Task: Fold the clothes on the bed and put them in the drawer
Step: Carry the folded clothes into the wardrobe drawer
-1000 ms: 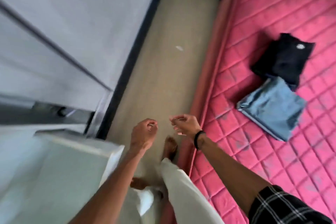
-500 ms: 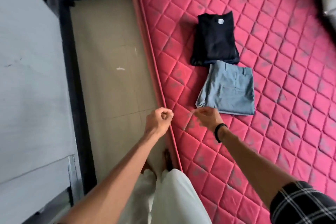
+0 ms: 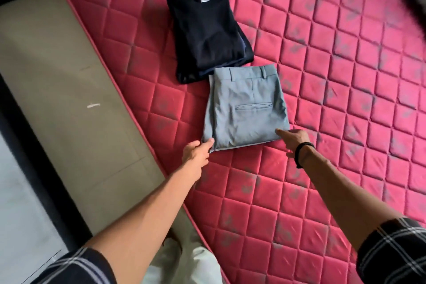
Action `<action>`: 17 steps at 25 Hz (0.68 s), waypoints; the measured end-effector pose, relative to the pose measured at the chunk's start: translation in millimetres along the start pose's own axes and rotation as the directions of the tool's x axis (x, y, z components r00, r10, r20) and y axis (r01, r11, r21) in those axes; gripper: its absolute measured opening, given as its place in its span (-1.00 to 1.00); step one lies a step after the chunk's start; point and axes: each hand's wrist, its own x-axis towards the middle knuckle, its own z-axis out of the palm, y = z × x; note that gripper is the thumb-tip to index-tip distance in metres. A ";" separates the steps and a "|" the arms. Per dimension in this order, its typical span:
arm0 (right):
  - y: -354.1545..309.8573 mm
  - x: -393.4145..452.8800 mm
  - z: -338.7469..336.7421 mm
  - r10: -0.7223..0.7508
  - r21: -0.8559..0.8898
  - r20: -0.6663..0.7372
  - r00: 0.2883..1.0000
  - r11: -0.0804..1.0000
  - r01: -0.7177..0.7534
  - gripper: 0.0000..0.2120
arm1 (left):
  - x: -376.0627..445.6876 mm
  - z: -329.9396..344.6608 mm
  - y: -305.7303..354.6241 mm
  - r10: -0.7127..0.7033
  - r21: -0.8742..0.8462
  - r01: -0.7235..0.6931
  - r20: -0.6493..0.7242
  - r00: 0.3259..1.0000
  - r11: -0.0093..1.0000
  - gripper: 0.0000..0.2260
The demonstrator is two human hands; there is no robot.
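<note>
Folded grey-blue trousers [image 3: 244,108] lie on the pink quilted mattress [image 3: 334,90]. A folded black T-shirt [image 3: 207,27] lies just beyond them, its near edge touching the trousers' waistband. My left hand [image 3: 196,152] pinches the trousers' near left corner, thumb on top. My right hand [image 3: 292,139], with a black band at the wrist, touches the near right corner with its fingertips; whether the fingers are under the cloth I cannot tell. The trousers still rest flat on the mattress. No drawer shows in this frame.
A beige tiled floor [image 3: 69,99] runs along the mattress's left edge. A pale panel with a black border [image 3: 20,191] stands at the far left. My pale trouser legs [image 3: 184,265] are at the bottom, beside the mattress edge.
The view has swung from the floor and pale furniture to the mattress. Both hands, loosely curled and empty before, have reached forward to the trousers' near corners.
</note>
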 end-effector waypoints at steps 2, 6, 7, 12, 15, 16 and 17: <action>-5.8 10.1 -4.1 0.080 0.096 0.062 0.995 0.992 -0.086 -0.71 | 7.1 11.4 6.5 0.018 -0.034 -0.018 -0.009 1.000 0.999 -0.51; -9.6 30.1 -11.6 0.195 0.250 0.131 0.972 0.942 -0.222 -0.50 | 14.4 27.7 17.3 0.018 0.079 -0.011 -0.084 0.996 0.997 -0.60; -11.5 33.5 -14.5 0.197 0.249 0.153 0.968 0.941 -0.230 -0.55 | 16.7 32.6 19.8 0.002 0.103 0.005 -0.069 0.998 0.995 -0.63; -30.0 39.3 -33.8 0.088 0.309 0.297 0.951 0.933 -0.183 -0.62 | 24.3 55.0 37.3 0.007 0.210 0.014 -0.100 0.995 0.978 -0.23; -47.9 42.5 -33.7 0.076 0.207 0.427 0.901 0.962 -0.179 -0.55 | 16.9 64.7 50.9 0.008 0.191 -0.003 -0.026 1.000 0.982 -0.33; -52.5 44.7 -30.7 0.069 0.167 0.456 0.888 0.973 -0.161 -0.57 | 14.4 67.3 55.7 0.015 0.228 -0.013 -0.004 1.000 0.974 -0.41; -56.4 45.2 -28.1 0.056 0.133 0.480 0.876 0.982 -0.136 -0.61 | 16.1 69.3 57.6 0.022 0.279 -0.024 0.008 1.000 0.960 -0.48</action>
